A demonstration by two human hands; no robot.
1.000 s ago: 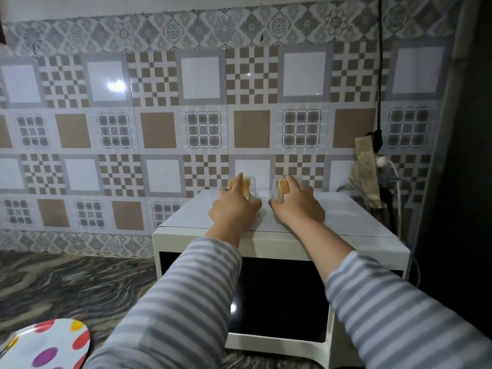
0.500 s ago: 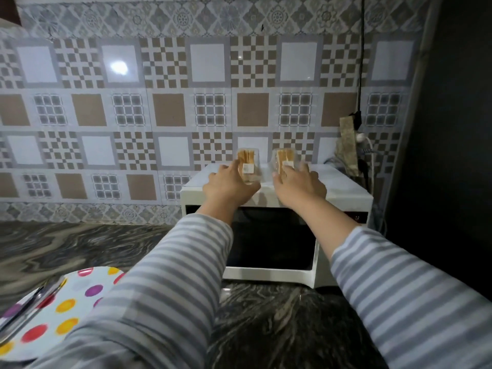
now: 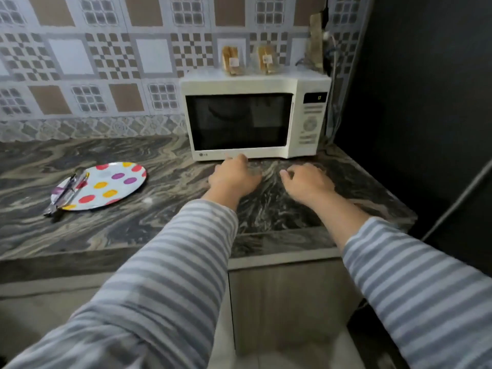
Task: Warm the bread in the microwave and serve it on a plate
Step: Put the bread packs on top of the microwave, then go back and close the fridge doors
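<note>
Two packs of sliced bread stand upright on top of the white microwave: the left pack and the right pack, each with a small label. The microwave door is shut. My left hand hovers over the counter just in front of the microwave's lower edge, fingers loosely curled and empty. My right hand is beside it, also empty with fingers apart. A white plate with coloured dots lies on the counter to the left.
Clear-handled tongs rest on the plate's left side. The dark marbled counter ends at a front edge below my arms. Cables and a wall plug hang right of the microwave, next to a dark wall.
Both hands let go of the bread packs on the microwave top and dropped down to the counter in front of it. The view pulled back and tilted down.
</note>
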